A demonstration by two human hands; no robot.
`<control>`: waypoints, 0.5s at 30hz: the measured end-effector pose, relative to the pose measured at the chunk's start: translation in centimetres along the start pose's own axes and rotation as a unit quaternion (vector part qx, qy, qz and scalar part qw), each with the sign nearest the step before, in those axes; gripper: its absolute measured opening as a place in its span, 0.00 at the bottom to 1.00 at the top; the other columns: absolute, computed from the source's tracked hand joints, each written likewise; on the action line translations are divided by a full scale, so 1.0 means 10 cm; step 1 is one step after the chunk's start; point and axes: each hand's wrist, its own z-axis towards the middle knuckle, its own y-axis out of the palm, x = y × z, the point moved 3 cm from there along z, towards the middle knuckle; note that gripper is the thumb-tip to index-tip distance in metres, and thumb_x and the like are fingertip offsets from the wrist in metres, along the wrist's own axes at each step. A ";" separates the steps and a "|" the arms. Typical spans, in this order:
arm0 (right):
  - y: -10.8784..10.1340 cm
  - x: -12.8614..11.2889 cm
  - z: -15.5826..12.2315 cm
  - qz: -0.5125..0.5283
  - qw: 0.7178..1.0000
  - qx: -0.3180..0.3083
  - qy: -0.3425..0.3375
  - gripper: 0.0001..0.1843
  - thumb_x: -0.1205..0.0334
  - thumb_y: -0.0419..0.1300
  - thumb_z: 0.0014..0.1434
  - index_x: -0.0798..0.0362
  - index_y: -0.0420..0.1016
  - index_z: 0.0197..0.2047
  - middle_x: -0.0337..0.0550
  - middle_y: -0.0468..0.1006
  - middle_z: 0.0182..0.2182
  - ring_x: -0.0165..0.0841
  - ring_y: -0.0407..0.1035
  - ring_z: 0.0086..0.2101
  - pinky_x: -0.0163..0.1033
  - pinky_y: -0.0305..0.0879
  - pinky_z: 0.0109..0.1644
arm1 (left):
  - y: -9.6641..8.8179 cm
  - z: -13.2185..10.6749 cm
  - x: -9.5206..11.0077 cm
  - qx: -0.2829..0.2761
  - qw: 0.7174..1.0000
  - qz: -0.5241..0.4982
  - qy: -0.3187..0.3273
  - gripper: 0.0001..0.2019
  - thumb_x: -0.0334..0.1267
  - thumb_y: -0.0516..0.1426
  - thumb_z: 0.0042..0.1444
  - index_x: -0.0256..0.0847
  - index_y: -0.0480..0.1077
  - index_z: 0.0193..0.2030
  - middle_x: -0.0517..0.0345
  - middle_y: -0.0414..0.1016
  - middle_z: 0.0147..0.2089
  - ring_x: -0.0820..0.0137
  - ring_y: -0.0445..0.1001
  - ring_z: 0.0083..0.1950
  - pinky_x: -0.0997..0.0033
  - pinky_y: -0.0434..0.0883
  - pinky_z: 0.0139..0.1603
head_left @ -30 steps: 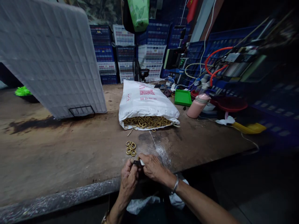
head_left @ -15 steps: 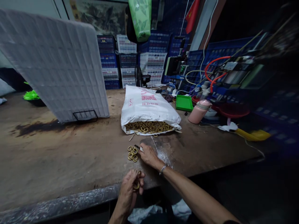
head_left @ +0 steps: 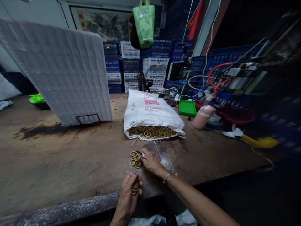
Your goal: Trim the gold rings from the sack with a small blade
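Observation:
My left hand (head_left: 128, 191) is closed around several brass-coloured rings (head_left: 135, 188) above the table's front edge. Beyond it, a small cluster of similar loose rings (head_left: 133, 161) lies on the wooden table (head_left: 70, 169). My right hand (head_left: 151, 161) rests beside that cluster, fingers closed on a small tool with a dark tip (head_left: 139, 153); its exact kind is not clear. The tip points left over the rings. Farther back lies a white woven sack (head_left: 152, 116) with red print, its open mouth facing me and full of the same rings (head_left: 152, 132).
A tall pale ribbed panel (head_left: 70, 75) stands at left on a black wire stand (head_left: 88, 118). Right of the sack are a green tray (head_left: 187, 107), a pink bottle (head_left: 203, 117) and a red dish (head_left: 237, 115). Stacked crates (head_left: 155, 66) line the back.
The view has tilted up slightly. My left hand has closed more tightly, with the rings in it bunched together. My right hand stays by the cluster, the tool's tip now over the rings.

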 end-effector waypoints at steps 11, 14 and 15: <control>-0.09 -0.13 -0.49 0.251 0.964 -0.009 -0.083 0.07 0.62 0.50 0.55 0.55 0.67 0.30 0.34 0.65 0.22 0.25 0.58 0.25 0.29 0.52 0.28 | -0.03 0.08 -0.01 0.023 0.973 0.216 0.082 0.17 0.51 0.56 0.46 0.38 0.65 0.31 0.72 0.53 0.14 0.83 0.50 0.13 0.83 0.50 0.13; -0.02 -0.09 -0.48 0.331 0.943 -0.026 -0.018 0.12 0.56 0.50 0.56 0.55 0.66 0.29 0.34 0.64 0.21 0.24 0.57 0.24 0.28 0.53 0.27 | -0.03 0.06 0.00 0.043 0.968 0.222 0.109 0.16 0.51 0.57 0.44 0.39 0.66 0.29 0.71 0.55 0.14 0.81 0.53 0.14 0.82 0.52 0.15; 0.01 -0.08 -0.48 0.356 0.934 -0.044 0.005 0.13 0.54 0.49 0.56 0.55 0.66 0.29 0.33 0.64 0.21 0.24 0.56 0.23 0.28 0.52 0.26 | -0.02 0.06 0.01 0.050 0.965 0.226 0.125 0.16 0.51 0.57 0.44 0.39 0.66 0.28 0.70 0.57 0.15 0.80 0.55 0.15 0.81 0.54 0.16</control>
